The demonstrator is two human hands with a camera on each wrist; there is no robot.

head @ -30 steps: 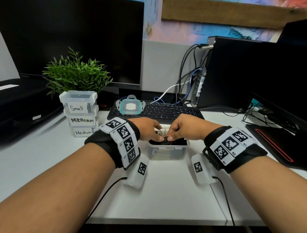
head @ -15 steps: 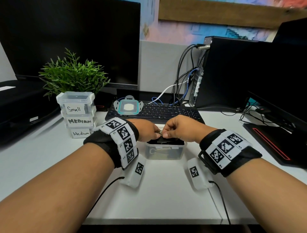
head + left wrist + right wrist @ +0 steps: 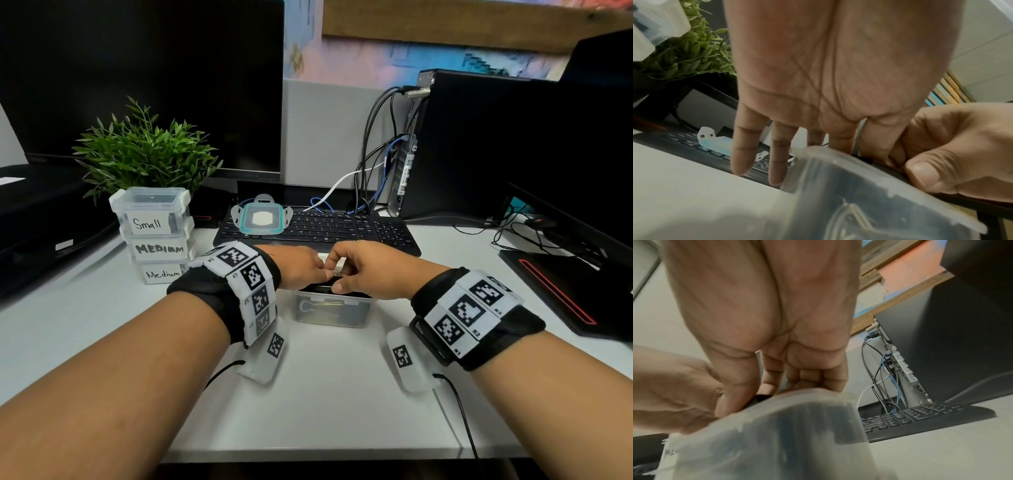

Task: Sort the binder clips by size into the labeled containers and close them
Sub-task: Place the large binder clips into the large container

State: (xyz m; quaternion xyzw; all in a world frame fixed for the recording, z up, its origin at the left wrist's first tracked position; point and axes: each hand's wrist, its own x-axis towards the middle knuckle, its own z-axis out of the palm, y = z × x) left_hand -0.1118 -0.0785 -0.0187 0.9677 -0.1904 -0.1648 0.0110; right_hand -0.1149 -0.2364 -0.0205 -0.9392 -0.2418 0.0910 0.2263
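As both pinch, hands (image 3: 337, 274), binder clip (image 3: 336, 273)

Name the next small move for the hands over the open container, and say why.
Probably press the binder clip down into the open container and let go: both the left hand and right hand pinch it at the rim, and the lid lies on the keyboard.

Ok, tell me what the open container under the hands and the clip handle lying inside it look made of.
Open container: looks like clear plastic, slightly frosted; its contents show through the wall, and its rim looks moulded.
Clip handle: probably metal wire with a shiny gold or brass-like finish; it is thin, looped and glints. The tint may come from the lighting.
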